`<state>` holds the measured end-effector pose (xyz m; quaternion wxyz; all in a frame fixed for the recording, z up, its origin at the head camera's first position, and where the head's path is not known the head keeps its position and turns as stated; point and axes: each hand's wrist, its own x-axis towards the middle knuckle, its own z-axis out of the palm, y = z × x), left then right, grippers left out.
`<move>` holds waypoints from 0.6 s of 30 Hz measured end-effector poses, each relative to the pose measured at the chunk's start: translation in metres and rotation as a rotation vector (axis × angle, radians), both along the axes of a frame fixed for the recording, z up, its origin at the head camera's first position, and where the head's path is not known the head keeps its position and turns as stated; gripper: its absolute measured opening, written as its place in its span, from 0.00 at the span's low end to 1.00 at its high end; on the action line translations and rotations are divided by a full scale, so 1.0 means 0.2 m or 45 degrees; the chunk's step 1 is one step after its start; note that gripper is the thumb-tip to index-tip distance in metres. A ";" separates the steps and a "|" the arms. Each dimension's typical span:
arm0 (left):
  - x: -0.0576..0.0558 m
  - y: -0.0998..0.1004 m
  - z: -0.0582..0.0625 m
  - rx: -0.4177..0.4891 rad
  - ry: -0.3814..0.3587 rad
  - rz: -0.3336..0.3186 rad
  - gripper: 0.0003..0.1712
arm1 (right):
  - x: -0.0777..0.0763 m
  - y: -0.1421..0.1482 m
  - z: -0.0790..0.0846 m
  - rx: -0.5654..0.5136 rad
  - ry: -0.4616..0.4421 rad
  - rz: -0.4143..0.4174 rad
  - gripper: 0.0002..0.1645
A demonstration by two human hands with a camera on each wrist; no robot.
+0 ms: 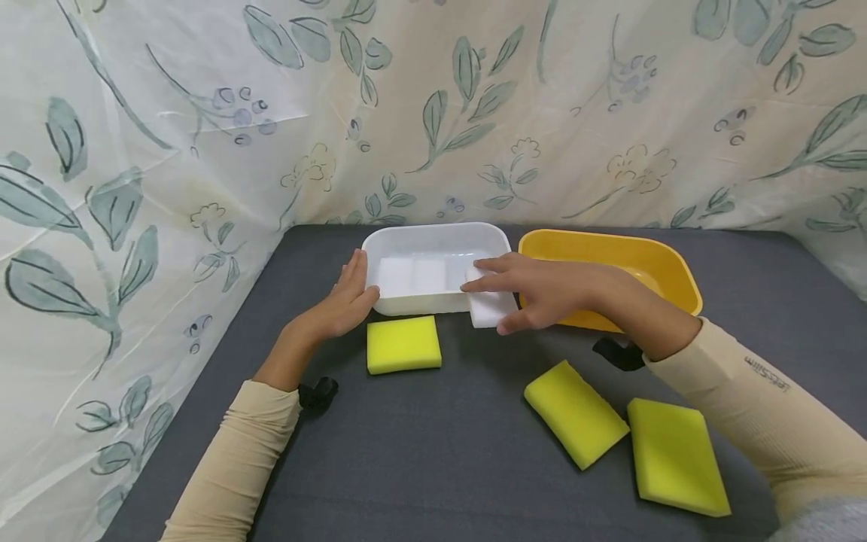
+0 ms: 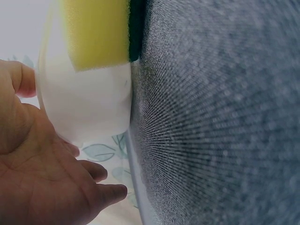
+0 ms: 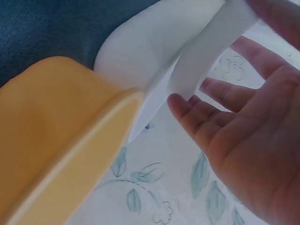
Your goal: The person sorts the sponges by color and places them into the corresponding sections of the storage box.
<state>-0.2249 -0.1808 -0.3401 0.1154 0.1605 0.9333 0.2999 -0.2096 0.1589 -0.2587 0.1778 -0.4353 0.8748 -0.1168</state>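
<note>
A white tray [image 1: 433, 303] stands near the back of the table, with white sponge blocks [image 1: 412, 275] lying side by side inside. My left hand [image 1: 342, 301] rests against its left end, fingers straight and thumb at the near corner. At the tray's right front corner, my right hand [image 1: 542, 290] holds another white sponge block [image 1: 489, 307] between thumb and fingers. This block is tilted over the rim in the right wrist view, where the fingertips [image 3: 178, 104] meet its edge. A yellow sponge [image 1: 403, 345] with a dark green underside [image 2: 136, 30] lies just in front of the tray.
To the right of the white tray stands a yellow tray [image 1: 667, 275], partly behind my right forearm. Two more yellow sponges, one angled [image 1: 576, 414] and one nearer [image 1: 679, 457], lie at the front right. A leaf-patterned curtain [image 1: 460, 113] hangs behind the dark table [image 1: 406, 452].
</note>
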 end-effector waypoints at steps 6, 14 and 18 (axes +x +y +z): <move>-0.01 0.00 0.02 -0.001 -0.010 -0.007 0.44 | -0.05 0.01 -0.01 -0.008 -0.063 -0.015 0.38; -0.02 0.00 0.04 -0.014 -0.016 -0.004 0.44 | -0.08 0.01 -0.01 -0.086 -0.131 -0.030 0.34; -0.02 0.00 0.04 -0.005 -0.009 -0.009 0.44 | -0.09 0.01 -0.01 -0.096 -0.134 -0.058 0.33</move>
